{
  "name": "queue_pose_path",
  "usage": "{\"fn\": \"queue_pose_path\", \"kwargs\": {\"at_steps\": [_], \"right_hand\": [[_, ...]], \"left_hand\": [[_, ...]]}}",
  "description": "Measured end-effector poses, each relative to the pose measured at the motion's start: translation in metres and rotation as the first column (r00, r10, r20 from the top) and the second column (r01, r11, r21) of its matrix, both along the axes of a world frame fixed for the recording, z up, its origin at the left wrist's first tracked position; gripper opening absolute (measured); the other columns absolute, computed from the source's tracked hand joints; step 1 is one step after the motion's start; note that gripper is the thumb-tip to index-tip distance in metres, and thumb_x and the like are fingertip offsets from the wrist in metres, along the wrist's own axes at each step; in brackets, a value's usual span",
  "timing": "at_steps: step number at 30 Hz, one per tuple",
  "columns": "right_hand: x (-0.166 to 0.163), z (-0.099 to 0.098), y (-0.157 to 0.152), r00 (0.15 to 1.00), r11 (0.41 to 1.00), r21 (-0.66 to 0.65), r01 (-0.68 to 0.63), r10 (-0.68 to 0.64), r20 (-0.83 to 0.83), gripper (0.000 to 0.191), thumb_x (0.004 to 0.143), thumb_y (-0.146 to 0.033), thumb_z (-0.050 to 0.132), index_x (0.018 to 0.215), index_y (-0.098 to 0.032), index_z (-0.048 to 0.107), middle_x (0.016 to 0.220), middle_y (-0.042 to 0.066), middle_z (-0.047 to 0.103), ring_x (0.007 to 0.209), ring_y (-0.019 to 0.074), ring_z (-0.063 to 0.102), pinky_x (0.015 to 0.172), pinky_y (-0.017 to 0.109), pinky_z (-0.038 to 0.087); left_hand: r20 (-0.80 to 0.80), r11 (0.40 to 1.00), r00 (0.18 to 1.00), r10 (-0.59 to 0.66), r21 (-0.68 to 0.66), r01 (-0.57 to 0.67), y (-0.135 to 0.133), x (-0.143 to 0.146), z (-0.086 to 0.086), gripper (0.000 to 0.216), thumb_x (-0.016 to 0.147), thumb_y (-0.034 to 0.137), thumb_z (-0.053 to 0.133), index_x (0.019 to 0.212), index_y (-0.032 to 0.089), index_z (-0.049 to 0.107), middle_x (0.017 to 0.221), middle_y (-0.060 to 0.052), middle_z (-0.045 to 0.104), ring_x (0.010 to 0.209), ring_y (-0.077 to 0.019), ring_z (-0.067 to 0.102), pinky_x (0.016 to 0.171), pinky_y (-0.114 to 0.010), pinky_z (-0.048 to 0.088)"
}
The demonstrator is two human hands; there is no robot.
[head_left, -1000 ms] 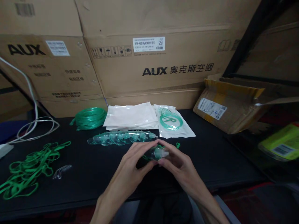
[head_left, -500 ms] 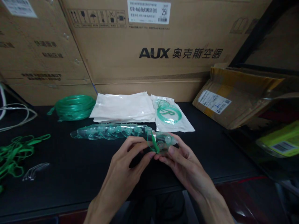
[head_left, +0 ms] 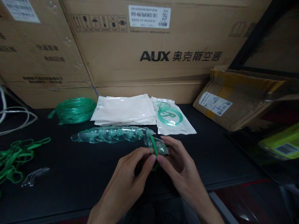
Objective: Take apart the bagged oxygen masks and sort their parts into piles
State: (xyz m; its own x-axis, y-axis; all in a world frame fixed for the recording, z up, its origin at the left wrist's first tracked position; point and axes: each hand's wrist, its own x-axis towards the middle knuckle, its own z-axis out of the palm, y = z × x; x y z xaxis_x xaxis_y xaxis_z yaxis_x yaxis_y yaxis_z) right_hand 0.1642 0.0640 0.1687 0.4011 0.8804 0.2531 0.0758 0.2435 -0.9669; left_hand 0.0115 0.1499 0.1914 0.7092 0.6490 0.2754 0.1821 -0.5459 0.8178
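Note:
Both my hands meet over the front middle of the black table (head_left: 210,155). My left hand (head_left: 130,177) and my right hand (head_left: 177,168) are closed on a clear plastic mask (head_left: 158,146) with a green elastic strap (head_left: 153,145) across it. Fingertips of both hands pinch the strap at the mask's near edge. Just behind them lies a row of several stacked clear green masks (head_left: 109,134).
A coil of green tubing (head_left: 74,109), a pile of white pouches (head_left: 123,110) and a sealed pouch with green tubing (head_left: 171,118) lie further back. Green straps (head_left: 14,157) and a clear clip (head_left: 35,175) are at left. Cardboard boxes (head_left: 149,56) wall the rear; an open box (head_left: 235,96) sits right.
The mask has dropped lower and nearer to me, and my fingertips have come together on the green strap. The camera view has shifted slightly.

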Motion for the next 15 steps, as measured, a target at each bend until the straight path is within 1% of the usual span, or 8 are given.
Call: {"fn": "queue_pose_path", "kwargs": {"at_steps": [1,2,3,5,9,12,15], "right_hand": [[0.0,-0.001,-0.001,0.999,1.0,0.007,-0.012,0.012,0.046,0.041,0.096,-0.028,0.069,0.135,-0.033,0.057,0.13,0.004,0.064,0.113,0.0175,0.066,0.089,0.025,0.056],[0.0,-0.001,-0.001,0.995,1.0,0.009,-0.024,0.023,0.1,0.044,0.096,-0.024,0.068,0.138,-0.034,0.056,0.137,0.005,0.061,0.121,0.0193,0.063,0.094,0.027,0.055],[0.0,-0.002,-0.001,0.988,1.0,0.005,-0.028,0.027,0.15,0.048,0.095,-0.022,0.067,0.14,-0.035,0.056,0.14,0.005,0.059,0.125,0.0205,0.061,0.098,0.029,0.054],[0.001,-0.001,-0.002,0.974,1.0,-0.002,-0.026,0.026,0.225,0.052,0.094,-0.018,0.066,0.142,-0.035,0.057,0.14,0.005,0.059,0.128,0.0217,0.06,0.103,0.033,0.053],[0.001,0.0,-0.002,0.95,0.999,-0.007,0.032,-0.028,0.311,0.056,0.092,-0.013,0.065,0.143,-0.034,0.06,0.14,0.006,0.061,0.127,0.0231,0.061,0.109,0.037,0.05],[-0.001,-0.002,-0.004,0.913,0.995,0.027,0.098,-0.1,0.396,0.055,0.093,-0.014,0.064,0.146,-0.032,0.06,0.139,0.006,0.064,0.127,0.0225,0.063,0.11,0.036,0.049],[-0.003,-0.004,-0.005,0.877,0.985,0.08,0.155,-0.175,0.447,0.048,0.099,-0.018,0.061,0.145,-0.032,0.061,0.138,0.005,0.066,0.126,0.0209,0.065,0.108,0.032,0.052]], "left_hand": [[-0.006,1.0,1.0,0.006,-0.004,-0.006,0.0,0.001,0.0,0.017,0.105,0.03,0.051,0.097,0.024,0.064,0.087,0.004,0.069,0.077,-0.0111,0.064,0.073,-0.019,0.048],[-0.006,1.0,1.0,0.013,-0.006,-0.013,0.0,0.001,0.0,0.018,0.106,0.03,0.051,0.095,0.024,0.064,0.086,0.004,0.068,0.077,-0.0111,0.064,0.073,-0.019,0.048],[-0.003,1.0,1.0,0.014,-0.005,-0.014,0.0,0.002,0.0,0.019,0.106,0.029,0.05,0.093,0.024,0.064,0.085,0.004,0.068,0.076,-0.0112,0.064,0.072,-0.019,0.049],[0.008,1.0,1.0,0.002,0.005,-0.002,0.001,0.002,-0.001,0.021,0.106,0.027,0.05,0.09,0.024,0.063,0.084,0.004,0.067,0.076,-0.0113,0.065,0.073,-0.02,0.05],[0.027,0.997,0.999,-0.048,0.06,0.046,0.003,0.003,-0.005,0.011,0.101,0.02,0.059,0.093,0.025,0.064,0.09,0.004,0.069,0.081,-0.0114,0.067,0.075,-0.019,0.052],[0.055,0.985,0.998,-0.026,0.17,0.016,0.005,0.002,-0.008,0.01,0.1,0.017,0.062,0.097,0.026,0.065,0.087,0.005,0.065,0.077,-0.0103,0.065,0.071,-0.017,0.051],[0.055,0.941,0.998,0.024,0.336,-0.041,0.005,0.001,-0.011,0.012,0.102,0.017,0.058,0.102,0.026,0.066,0.088,0.004,0.064,0.077,-0.0112,0.063,0.074,-0.019,0.051]]}}
